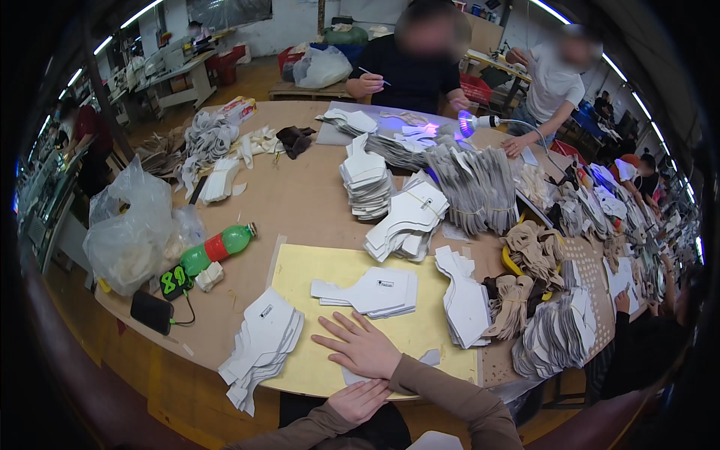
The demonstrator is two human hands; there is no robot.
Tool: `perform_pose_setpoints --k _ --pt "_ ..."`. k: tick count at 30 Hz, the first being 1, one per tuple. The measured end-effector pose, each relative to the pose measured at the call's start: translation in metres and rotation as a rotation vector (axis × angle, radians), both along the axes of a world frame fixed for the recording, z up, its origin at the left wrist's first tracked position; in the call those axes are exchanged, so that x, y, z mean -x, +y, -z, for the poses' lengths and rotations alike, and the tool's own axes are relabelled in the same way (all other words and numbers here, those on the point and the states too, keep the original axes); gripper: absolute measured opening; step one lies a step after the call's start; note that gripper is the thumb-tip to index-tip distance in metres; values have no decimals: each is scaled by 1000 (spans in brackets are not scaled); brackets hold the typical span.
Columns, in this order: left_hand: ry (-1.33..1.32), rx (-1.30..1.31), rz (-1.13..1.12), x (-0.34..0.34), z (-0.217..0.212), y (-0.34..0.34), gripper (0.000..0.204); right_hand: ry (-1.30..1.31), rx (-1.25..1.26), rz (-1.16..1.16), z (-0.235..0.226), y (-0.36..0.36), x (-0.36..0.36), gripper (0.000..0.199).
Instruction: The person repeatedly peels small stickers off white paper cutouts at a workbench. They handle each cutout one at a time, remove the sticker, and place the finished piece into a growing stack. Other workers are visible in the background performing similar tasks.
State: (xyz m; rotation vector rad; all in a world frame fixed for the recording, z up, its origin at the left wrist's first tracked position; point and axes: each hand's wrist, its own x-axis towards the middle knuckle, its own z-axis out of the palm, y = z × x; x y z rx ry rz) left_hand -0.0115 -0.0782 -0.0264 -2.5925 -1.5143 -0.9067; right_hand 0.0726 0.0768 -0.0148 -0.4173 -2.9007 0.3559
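White flat cut-out pieces (pixel 373 291) on yellow mat (pixel 427 322)

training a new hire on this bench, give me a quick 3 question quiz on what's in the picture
1. True or false: the right hand lies flat, palm down, on the yellow mat.
2. Which lies left of the mat? A) green bottle B) violet lamp C) tan cut pieces
3. What lies just beyond the right hand's fingertips?

Key
1. True.
2. A.
3. A small stack of white cut pieces. The left hand rests at the table edge, holding nothing.
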Motion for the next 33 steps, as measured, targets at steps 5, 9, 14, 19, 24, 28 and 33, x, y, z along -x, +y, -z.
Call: perform_pose_setpoints --k 5,9,14,19,24,28,33 --pt "-1 -10 -10 -1 3 0 33 -16 1 0 -1 0 0 55" --pt "3 -16 -9 -1 3 0 33 -24 0 -1 -1 0 0 56" --pt "12 -22 -9 0 1 0 33 -19 -1 -4 0 0 0 56" --pt "23 -27 -5 0 -1 0 33 -1 -5 -1 -1 0 0 56" --pt "42 -3 -10 1 -1 -1 34 -2 6 -2 -1 0 0 56" --pt "18 -1 8 1 -1 0 32 66 -26 -11 -2 0 -1 56" --pt "63 -12 7 1 0 1 33 229 54 -13 -18 2 -6 51"
